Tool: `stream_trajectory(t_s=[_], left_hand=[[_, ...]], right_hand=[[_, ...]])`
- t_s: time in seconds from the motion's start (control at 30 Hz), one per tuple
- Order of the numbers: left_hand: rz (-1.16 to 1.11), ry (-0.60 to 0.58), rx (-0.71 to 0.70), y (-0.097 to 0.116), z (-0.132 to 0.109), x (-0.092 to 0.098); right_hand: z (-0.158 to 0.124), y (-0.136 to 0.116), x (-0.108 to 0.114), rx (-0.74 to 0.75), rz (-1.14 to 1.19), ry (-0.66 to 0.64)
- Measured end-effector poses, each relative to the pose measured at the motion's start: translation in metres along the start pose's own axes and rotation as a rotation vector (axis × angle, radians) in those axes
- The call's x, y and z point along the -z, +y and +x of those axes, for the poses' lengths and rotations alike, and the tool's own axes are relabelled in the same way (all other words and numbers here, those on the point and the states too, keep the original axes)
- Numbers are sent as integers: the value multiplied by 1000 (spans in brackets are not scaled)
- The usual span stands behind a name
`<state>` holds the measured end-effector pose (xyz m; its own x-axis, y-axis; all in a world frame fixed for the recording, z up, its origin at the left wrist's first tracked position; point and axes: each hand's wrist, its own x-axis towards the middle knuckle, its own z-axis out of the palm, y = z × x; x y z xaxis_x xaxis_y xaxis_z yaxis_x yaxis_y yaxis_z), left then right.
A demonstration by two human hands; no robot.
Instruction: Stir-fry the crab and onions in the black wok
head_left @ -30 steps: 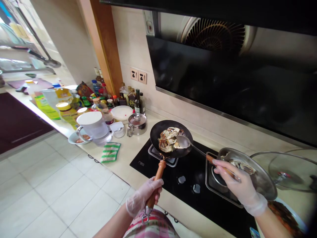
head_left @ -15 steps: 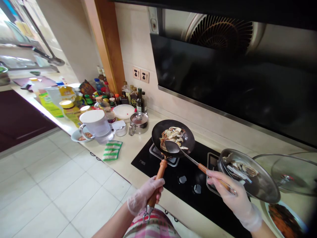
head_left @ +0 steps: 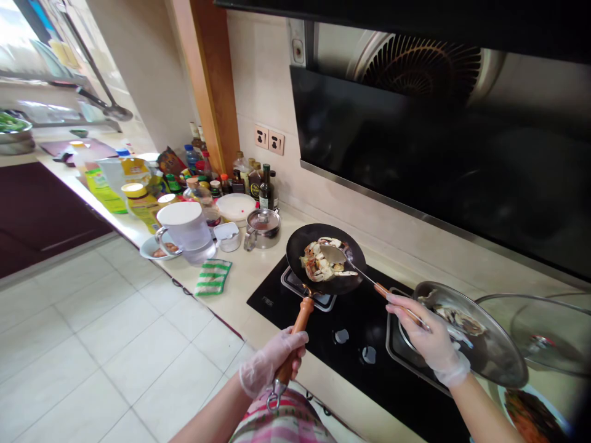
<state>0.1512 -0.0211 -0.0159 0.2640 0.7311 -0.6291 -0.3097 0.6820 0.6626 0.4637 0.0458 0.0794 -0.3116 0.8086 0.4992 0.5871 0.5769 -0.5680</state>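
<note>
My left hand [head_left: 276, 357], in a clear plastic glove, is closed round the wooden handle of a dark wok [head_left: 355, 246] on the left burner. Pale, browned pieces of food [head_left: 318, 271] lie inside it. In my right hand [head_left: 433, 341], also gloved, is the wooden handle of a metal spatula [head_left: 333, 253]. The spatula's head rests in among the food, towards the far side of the wok, hiding some pieces.
A wide steel pan [head_left: 501, 344] with more food stands over the right burner, beside a glass lid [head_left: 554, 335]. A plate of food [head_left: 530, 412] sits near the right edge. Left lie a striped cloth [head_left: 213, 277], a water pitcher [head_left: 187, 231] and several bottles [head_left: 265, 187].
The spatula's head has moved from the near side of the wok up over the food, and the pieces have shifted. My left hand keeps its hold; the view has turned slightly left.
</note>
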Motion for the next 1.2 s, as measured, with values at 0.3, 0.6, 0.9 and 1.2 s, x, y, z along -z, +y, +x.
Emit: stream_trajectory(t_s=[0.3, 0.6, 0.9, 1.2], left_hand=[[47, -12, -25, 6, 0, 8], [43, -28, -52, 9, -25, 21], [4, 112, -94, -3, -45, 15], [92, 186, -160, -5, -48, 12]], right_hand=[[1, -1, 29, -2, -80, -114], [4, 12, 37, 19, -46, -158], [14, 40, 38, -214, 250, -119], [48, 93, 46, -397, 571, -29]])
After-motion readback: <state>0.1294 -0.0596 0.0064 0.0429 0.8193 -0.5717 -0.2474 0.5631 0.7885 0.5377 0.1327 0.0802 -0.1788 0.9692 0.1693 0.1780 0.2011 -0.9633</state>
